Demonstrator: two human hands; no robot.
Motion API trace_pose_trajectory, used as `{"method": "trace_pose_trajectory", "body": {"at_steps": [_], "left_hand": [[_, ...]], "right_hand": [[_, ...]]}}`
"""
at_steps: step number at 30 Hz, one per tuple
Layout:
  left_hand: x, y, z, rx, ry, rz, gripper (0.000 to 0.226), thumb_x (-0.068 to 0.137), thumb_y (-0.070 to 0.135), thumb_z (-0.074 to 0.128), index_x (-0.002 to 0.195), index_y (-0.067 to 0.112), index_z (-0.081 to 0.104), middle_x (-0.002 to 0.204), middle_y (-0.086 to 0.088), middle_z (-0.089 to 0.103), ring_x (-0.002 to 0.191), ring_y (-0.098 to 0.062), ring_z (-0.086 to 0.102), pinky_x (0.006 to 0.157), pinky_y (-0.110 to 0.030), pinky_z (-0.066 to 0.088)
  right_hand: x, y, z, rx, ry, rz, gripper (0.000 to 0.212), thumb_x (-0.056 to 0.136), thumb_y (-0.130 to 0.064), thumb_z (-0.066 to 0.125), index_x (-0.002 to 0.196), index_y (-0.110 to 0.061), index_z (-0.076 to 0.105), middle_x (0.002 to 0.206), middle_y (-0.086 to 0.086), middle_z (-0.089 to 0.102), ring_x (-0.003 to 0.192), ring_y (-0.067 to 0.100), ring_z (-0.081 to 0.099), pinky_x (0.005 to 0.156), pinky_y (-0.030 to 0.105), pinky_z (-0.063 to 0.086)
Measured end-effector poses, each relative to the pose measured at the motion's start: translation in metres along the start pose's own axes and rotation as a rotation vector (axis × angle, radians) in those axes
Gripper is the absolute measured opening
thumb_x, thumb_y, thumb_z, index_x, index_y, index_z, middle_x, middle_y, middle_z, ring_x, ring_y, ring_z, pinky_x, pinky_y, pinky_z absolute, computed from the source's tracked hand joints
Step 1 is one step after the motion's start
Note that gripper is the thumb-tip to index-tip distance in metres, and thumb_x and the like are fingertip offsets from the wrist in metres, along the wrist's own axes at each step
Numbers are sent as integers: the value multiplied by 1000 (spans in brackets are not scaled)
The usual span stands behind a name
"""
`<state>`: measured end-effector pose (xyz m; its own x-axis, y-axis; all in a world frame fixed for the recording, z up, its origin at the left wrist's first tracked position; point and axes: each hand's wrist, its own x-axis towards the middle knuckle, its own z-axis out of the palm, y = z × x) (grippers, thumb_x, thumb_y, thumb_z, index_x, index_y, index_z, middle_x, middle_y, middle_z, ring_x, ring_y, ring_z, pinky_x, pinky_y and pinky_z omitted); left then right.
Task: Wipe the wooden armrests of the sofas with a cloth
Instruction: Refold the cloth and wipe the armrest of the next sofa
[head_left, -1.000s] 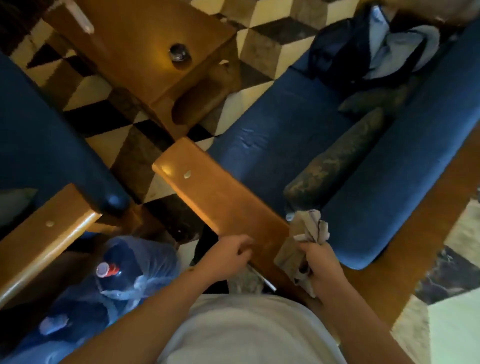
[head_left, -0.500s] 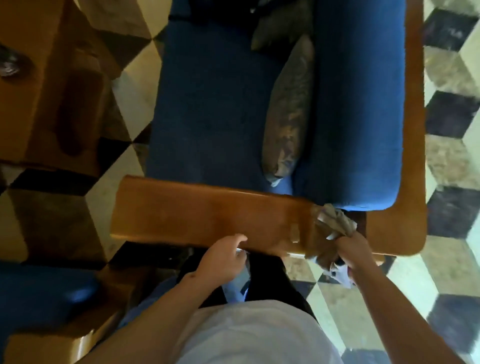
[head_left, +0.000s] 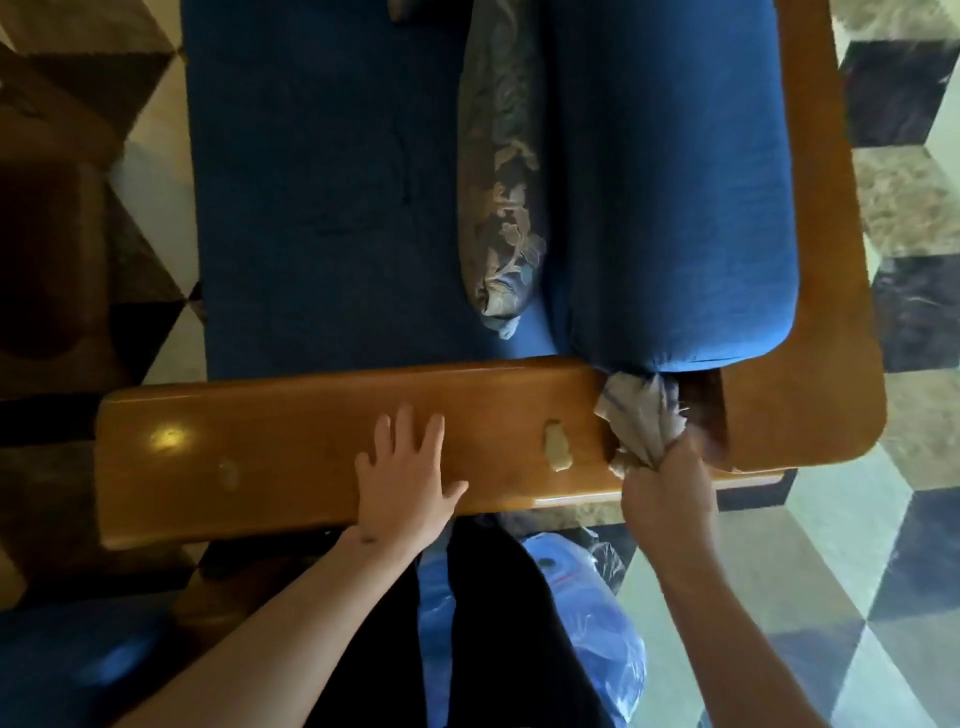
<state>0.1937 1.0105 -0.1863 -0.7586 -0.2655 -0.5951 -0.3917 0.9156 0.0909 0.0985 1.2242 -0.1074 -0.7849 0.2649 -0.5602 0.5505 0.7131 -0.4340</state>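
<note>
Since half a second ago the left hand (head_left: 402, 480) has gone from gripping the armrest's (head_left: 291, 447) near edge to lying flat and released on top; the right hand (head_left: 662, 493) stays clenched on the cloth (head_left: 636, 415), pressed into the armrest's back corner against the blue cushion (head_left: 675, 182). Most of the armrest looks unwiped; a pale patch (head_left: 557, 444) remains.

Both forearms are bare, the left hand (head_left: 402, 488) and right hand (head_left: 667, 499) ungloved, with dark trousers (head_left: 498, 623) at six o'clock.
</note>
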Motion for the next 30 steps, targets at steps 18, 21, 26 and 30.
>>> {"method": "trace_pose_trajectory", "body": {"at_steps": [18,21,26,30], "left_hand": [[3,-51,44,-234,351,-14,45,98,31,57,138,12,51,142,-14,48,132,-32,40,108,-49,37],[4,-59,42,-345,371,-70,39,99,24,55,136,10,52,139,-14,50,128,-32,41,106,-48,37],[-4,-71,45,-799,481,-128,34,106,21,42,135,5,49,132,-9,52,122,-24,45,105,-33,36],[-17,-76,46,-1096,551,-149,43,106,34,37,140,8,37,130,-8,49,111,-6,53,94,-18,43]], "right_hand": [[-29,-1,179,92,149,-41,84,84,-14,51,161,-25,20,173,-4,7,159,14,-3,123,52,-18],[-36,-10,206,-6,109,-231,88,79,-20,47,162,-24,21,172,-7,7,158,10,-5,121,48,-23],[-39,-20,232,-276,-73,-685,88,76,-29,49,161,-25,25,172,-6,14,158,11,-1,122,47,-22],[-14,16,207,-583,-226,-1197,86,80,-34,65,159,-24,32,170,-2,24,158,17,12,125,56,-4]]}}
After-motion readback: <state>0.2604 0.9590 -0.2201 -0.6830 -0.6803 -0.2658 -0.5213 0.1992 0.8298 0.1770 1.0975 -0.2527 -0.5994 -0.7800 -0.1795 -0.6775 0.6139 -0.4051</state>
